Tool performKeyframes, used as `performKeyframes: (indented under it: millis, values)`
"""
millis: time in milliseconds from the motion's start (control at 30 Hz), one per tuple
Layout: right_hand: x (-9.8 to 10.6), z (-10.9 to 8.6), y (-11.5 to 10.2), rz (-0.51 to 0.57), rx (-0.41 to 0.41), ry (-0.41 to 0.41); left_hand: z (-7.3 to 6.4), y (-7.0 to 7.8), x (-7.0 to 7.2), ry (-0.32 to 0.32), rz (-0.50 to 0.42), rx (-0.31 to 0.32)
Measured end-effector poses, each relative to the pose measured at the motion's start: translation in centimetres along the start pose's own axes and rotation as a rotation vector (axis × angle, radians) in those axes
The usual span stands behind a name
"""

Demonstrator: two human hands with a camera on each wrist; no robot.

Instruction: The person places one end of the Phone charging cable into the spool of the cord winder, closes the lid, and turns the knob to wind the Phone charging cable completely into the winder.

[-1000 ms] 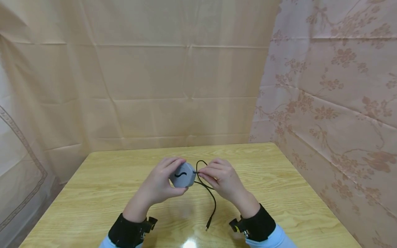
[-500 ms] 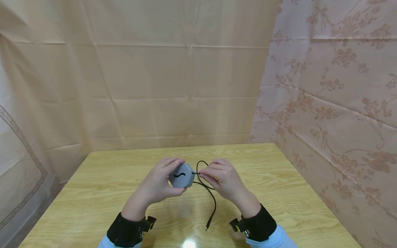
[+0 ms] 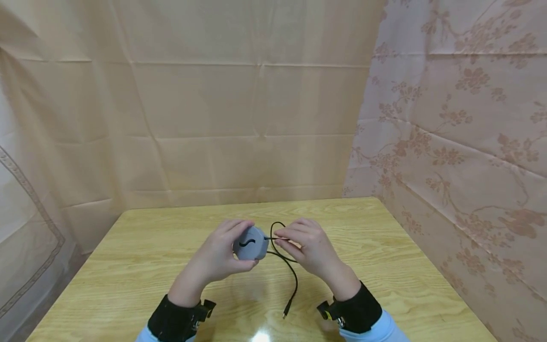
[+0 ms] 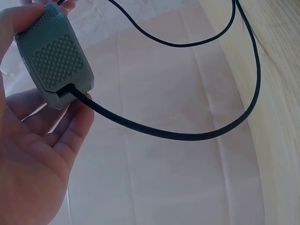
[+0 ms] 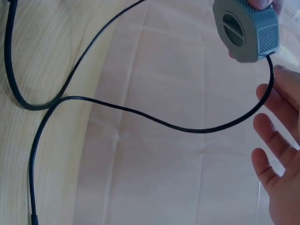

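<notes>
My left hand (image 3: 222,251) grips a grey hexagonal cable winder (image 3: 251,244) between thumb and fingers, above the table. The winder has a curved black mark on the side seen in the head view. A round knob (image 5: 233,29) and textured grey edges show in the right wrist view. A thin black cable (image 4: 183,137) leaves the winder at both ends. At the winder's right side is my right hand (image 3: 309,247). Its fingers (image 5: 267,124) are extended and parted beside the cable, which shows unbroken across the fingertips in the right wrist view.
The cable loops and crosses itself on the wooden table (image 3: 171,256), between and behind the hands. One plug (image 3: 287,309) lies toward the front edge. A beige curtain (image 3: 213,118) hangs behind the table, with a floral curtain (image 3: 461,142) on the right.
Finger and thumb of my right hand, earlier close together on the cable, now stand slightly parted. The winder has barely shifted, and the cable on the table looks the same.
</notes>
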State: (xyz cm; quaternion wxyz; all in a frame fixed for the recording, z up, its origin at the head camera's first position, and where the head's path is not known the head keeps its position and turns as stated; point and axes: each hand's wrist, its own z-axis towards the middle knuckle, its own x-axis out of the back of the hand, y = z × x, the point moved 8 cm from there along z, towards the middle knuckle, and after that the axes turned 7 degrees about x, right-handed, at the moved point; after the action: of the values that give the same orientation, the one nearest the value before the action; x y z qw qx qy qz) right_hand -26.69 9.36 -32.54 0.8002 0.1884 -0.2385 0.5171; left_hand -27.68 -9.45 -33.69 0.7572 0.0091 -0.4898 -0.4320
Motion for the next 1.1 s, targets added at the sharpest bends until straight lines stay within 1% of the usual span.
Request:
performKeyframes:
  millis: [133,233,367,567,667,767,867,1100]
  values:
    - [0.9,0.1,0.2,0.017,-0.027,0.043,0.0,-0.2,0.1,0.013,-0.012,0.022]
    - [1.6,0.1,0.3,0.023,-0.031,0.081,0.0,-0.5,0.2,0.011,-0.027,0.058]
    - [2.3,0.2,0.5,0.027,-0.028,0.113,0.0,-0.7,0.5,0.006,-0.053,0.106]
    - [3.2,0.4,0.6,0.024,-0.005,0.163,0.1,-0.9,0.9,0.007,-0.126,0.164]
    - [3.5,0.4,0.5,0.015,0.009,0.179,0.1,-1.2,0.8,0.000,-0.181,0.217]
    - [3.6,0.5,0.5,0.008,0.015,0.189,0.0,-1.8,0.8,-0.007,-0.240,0.299]
    - [3.7,0.6,0.4,0.009,0.021,0.199,-0.1,-2.4,0.7,-0.008,-0.292,0.361]
    - [4.0,0.8,0.0,0.006,0.055,0.219,-0.3,-3.3,0.2,-0.024,-0.420,0.445]
